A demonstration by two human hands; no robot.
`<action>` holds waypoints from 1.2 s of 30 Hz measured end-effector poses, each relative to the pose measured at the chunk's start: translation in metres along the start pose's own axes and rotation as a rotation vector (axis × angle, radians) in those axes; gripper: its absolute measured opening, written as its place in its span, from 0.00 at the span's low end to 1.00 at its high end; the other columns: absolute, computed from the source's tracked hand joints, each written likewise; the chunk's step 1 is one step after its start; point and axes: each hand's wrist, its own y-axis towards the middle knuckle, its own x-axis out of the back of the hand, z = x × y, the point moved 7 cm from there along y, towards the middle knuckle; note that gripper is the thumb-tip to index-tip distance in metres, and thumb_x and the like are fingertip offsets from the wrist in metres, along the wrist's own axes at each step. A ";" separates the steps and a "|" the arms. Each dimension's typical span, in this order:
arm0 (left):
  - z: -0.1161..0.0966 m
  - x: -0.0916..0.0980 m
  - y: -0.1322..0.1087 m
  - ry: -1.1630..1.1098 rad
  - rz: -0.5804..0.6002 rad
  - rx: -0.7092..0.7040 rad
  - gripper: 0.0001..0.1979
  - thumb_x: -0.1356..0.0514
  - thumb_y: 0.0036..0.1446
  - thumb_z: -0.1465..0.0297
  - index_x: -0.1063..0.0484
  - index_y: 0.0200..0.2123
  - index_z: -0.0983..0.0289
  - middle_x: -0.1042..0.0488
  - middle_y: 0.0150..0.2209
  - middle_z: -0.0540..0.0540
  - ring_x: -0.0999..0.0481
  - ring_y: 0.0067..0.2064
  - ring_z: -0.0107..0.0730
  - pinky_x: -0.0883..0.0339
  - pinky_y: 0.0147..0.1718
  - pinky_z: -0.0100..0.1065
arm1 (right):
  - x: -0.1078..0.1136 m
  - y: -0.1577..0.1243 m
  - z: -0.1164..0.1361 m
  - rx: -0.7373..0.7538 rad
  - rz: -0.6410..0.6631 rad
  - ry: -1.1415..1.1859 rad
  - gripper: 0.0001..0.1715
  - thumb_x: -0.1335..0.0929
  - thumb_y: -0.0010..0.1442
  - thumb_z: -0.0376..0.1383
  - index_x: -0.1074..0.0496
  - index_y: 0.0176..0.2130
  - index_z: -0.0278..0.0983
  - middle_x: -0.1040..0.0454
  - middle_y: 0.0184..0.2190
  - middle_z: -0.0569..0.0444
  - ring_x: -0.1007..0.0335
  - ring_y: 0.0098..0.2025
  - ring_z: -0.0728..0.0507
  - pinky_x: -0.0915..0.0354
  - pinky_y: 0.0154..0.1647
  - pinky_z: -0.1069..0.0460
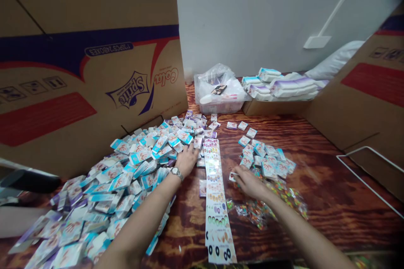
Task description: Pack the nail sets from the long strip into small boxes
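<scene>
My left hand (pixel 188 159), with a watch on its wrist, reaches to the right edge of a heap of small white-and-blue and white-and-purple boxes (pixel 120 180). Its fingers are stretched out and touch a small box (pixel 198 142); no firm grip shows. Closed in a pinch, my right hand (pixel 251 183) holds a small white piece with a dark red spot (pixel 232 176), perhaps a sticker cut. Between the hands lie long overlapping strips of nail stickers (pixel 214 189). Small clear bags of colourful bits (pixel 284 195) lie under and beside my right hand.
Large cardboard cartons (pixel 94 71) (pixel 375 92) stand left and right. At the back are a plastic-wrapped tub (pixel 217 92) and a low box (pixel 274 108) of wrapped packs (pixel 293 86). More small boxes (pixel 268 164) lie right. Another person's forearm (pixel 19 221) shows far left.
</scene>
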 end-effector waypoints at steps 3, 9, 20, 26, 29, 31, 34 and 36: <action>-0.001 0.006 -0.009 -0.073 -0.025 0.016 0.08 0.45 0.58 0.72 0.31 0.42 0.61 0.33 0.51 0.63 0.35 0.51 0.47 0.35 0.44 0.43 | 0.009 -0.005 0.002 -0.006 -0.015 0.059 0.10 0.44 0.64 0.35 0.38 0.34 0.37 0.31 0.31 0.51 0.35 0.33 0.44 0.40 0.36 0.51; 0.017 0.050 -0.055 -0.586 -0.258 0.293 0.21 0.47 0.60 0.59 0.40 0.53 0.62 0.28 0.42 0.58 0.27 0.40 0.36 0.30 0.37 0.35 | 0.035 -0.011 0.030 0.031 -0.105 0.361 0.11 0.44 0.66 0.39 0.38 0.38 0.38 0.31 0.28 0.56 0.34 0.29 0.46 0.40 0.30 0.53; -0.001 0.011 -0.123 -1.808 -0.259 0.706 0.19 0.33 0.46 0.59 0.29 0.37 0.65 0.25 0.34 0.51 0.26 0.34 0.27 0.28 0.30 0.27 | 0.052 -0.026 0.117 0.312 -0.227 0.304 0.12 0.41 0.64 0.29 0.33 0.45 0.38 0.32 0.39 0.49 0.33 0.42 0.44 0.35 0.42 0.50; -0.019 0.010 -0.127 -1.783 -0.141 0.656 0.19 0.34 0.47 0.60 0.29 0.39 0.65 0.27 0.33 0.51 0.27 0.32 0.26 0.29 0.28 0.26 | 0.034 -0.038 0.133 0.464 -0.257 -0.091 0.19 0.41 0.61 0.25 0.33 0.49 0.38 0.32 0.37 0.49 0.34 0.38 0.44 0.34 0.38 0.51; -0.027 0.011 -0.127 -1.762 -0.084 0.623 0.20 0.33 0.46 0.60 0.29 0.39 0.65 0.28 0.33 0.51 0.28 0.31 0.26 0.28 0.28 0.28 | 0.032 -0.042 0.139 0.526 -0.261 -0.180 0.17 0.40 0.62 0.26 0.32 0.49 0.36 0.31 0.37 0.48 0.34 0.38 0.43 0.34 0.36 0.51; -0.029 0.011 -0.127 -1.752 -0.070 0.604 0.20 0.32 0.46 0.60 0.30 0.40 0.65 0.28 0.32 0.50 0.28 0.30 0.25 0.29 0.28 0.28 | 0.034 -0.043 0.140 0.535 -0.252 -0.167 0.17 0.41 0.63 0.26 0.31 0.49 0.36 0.30 0.37 0.47 0.33 0.38 0.43 0.34 0.36 0.51; -0.029 0.015 -0.127 -1.737 -0.074 0.551 0.20 0.33 0.47 0.62 0.31 0.42 0.64 0.27 0.35 0.52 0.27 0.32 0.25 0.29 0.32 0.29 | 0.041 -0.040 0.132 0.428 -0.210 0.028 0.16 0.41 0.63 0.27 0.31 0.47 0.37 0.30 0.36 0.48 0.32 0.38 0.44 0.35 0.36 0.51; -0.030 0.020 -0.126 -1.699 -0.051 0.479 0.21 0.33 0.48 0.65 0.32 0.45 0.64 0.27 0.41 0.55 0.26 0.38 0.29 0.30 0.38 0.31 | 0.042 -0.034 0.119 0.297 -0.134 0.266 0.14 0.39 0.62 0.29 0.30 0.46 0.38 0.28 0.37 0.50 0.32 0.38 0.45 0.35 0.37 0.52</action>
